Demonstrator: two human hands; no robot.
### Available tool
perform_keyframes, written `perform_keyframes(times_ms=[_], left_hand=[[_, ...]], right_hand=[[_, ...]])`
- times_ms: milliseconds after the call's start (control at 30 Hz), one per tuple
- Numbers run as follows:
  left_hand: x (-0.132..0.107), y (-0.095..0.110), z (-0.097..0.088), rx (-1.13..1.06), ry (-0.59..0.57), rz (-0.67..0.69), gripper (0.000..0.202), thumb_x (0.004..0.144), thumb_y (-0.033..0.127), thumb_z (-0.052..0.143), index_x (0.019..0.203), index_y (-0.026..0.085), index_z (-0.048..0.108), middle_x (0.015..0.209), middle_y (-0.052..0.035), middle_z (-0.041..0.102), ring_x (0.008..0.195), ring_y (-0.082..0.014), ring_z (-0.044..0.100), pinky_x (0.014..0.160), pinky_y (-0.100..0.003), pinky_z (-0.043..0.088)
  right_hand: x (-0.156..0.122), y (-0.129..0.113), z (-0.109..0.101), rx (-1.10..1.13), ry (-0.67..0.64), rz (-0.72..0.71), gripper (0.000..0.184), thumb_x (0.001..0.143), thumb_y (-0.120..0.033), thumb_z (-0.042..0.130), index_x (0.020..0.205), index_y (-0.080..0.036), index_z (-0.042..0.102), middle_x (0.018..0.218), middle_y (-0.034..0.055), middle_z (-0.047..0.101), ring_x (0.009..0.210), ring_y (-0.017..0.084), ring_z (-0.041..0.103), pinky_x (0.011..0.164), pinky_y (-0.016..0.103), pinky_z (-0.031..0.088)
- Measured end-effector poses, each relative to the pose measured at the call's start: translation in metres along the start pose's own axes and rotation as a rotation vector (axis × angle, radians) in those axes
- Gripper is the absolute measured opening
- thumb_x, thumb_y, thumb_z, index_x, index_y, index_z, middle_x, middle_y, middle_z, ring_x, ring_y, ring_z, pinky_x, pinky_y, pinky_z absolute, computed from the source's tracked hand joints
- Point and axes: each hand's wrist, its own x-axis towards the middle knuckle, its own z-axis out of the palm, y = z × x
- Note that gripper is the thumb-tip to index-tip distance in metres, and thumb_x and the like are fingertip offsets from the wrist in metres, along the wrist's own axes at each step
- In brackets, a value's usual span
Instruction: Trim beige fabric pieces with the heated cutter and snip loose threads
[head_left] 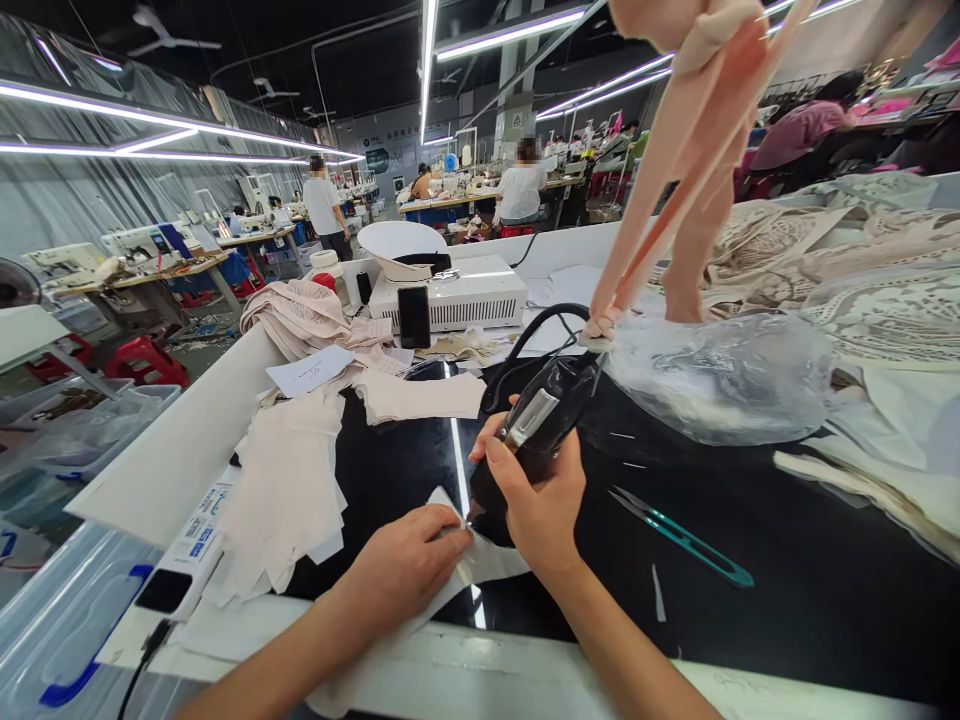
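My right hand (541,495) is wrapped round a black corded hand tool (534,420) with a silver plate on its side. The tool's lower end meets a white fabric piece (491,562) on the black glossy tabletop (397,465). My left hand (416,560) pinches that fabric just left of the tool's end, its fingers close together. Peach fabric strips (645,200) hang from above and are knotted at the tool's top. Farther right, a pair of teal-handled snips (686,540) lies on the tabletop.
Pale cut fabric pieces (289,490) are stacked at left, with a paper slip (310,371) behind. A white vented box (450,292), a phone (414,317) and a black cable (525,335) are farther back. A clear plastic bag (720,375) and lace fabric (885,290) lie at right.
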Motion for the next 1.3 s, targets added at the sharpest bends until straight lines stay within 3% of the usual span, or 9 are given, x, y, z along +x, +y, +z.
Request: perform_keyframes(times_ms=[533, 867, 1133, 1300], left_hand=[[-0.004, 0.0, -0.001, 0.015, -0.037, -0.008, 0.027, 0.104, 0.01, 0.049, 0.122, 0.021, 0.066, 0.126, -0.0099, 0.069, 0.109, -0.0216, 0.071, 0.095, -0.032, 0.064], [-0.005, -0.001, -0.003, 0.011, -0.036, -0.007, 0.03, 0.104, 0.01, 0.047, 0.124, 0.023, 0.065, 0.127, -0.0092, 0.069, 0.111, -0.0208, 0.071, 0.095, -0.03, 0.063], [0.002, 0.006, -0.009, 0.025, 0.028, 0.062, 0.022, 0.109, 0.011, 0.045, 0.116, 0.016, 0.065, 0.122, -0.0122, 0.07, 0.111, -0.0217, 0.07, 0.1, -0.033, 0.061], [0.006, 0.02, -0.002, -0.038, 0.036, 0.052, 0.022, 0.111, 0.015, 0.045, 0.117, 0.015, 0.066, 0.111, -0.0107, 0.072, 0.1, -0.0209, 0.07, 0.092, -0.032, 0.063]], right_hand=[[-0.001, -0.007, -0.007, 0.005, 0.002, -0.017, 0.025, 0.087, -0.035, 0.079, 0.099, -0.027, 0.059, 0.079, -0.0055, 0.071, 0.06, 0.014, 0.067, 0.062, 0.029, 0.059], [-0.006, -0.007, -0.009, -0.028, -0.003, -0.009, 0.026, 0.088, -0.032, 0.078, 0.105, -0.027, 0.059, 0.079, -0.0052, 0.072, 0.061, 0.015, 0.067, 0.063, 0.031, 0.059], [-0.001, -0.026, -0.029, -0.008, 0.048, -0.016, 0.026, 0.083, -0.029, 0.081, 0.1, -0.028, 0.062, 0.078, -0.0048, 0.072, 0.059, 0.015, 0.066, 0.058, 0.03, 0.058], [-0.007, -0.028, -0.043, -0.069, 0.076, -0.007, 0.029, 0.081, -0.03, 0.082, 0.102, -0.028, 0.063, 0.077, -0.0051, 0.071, 0.058, 0.015, 0.065, 0.057, 0.03, 0.057]])
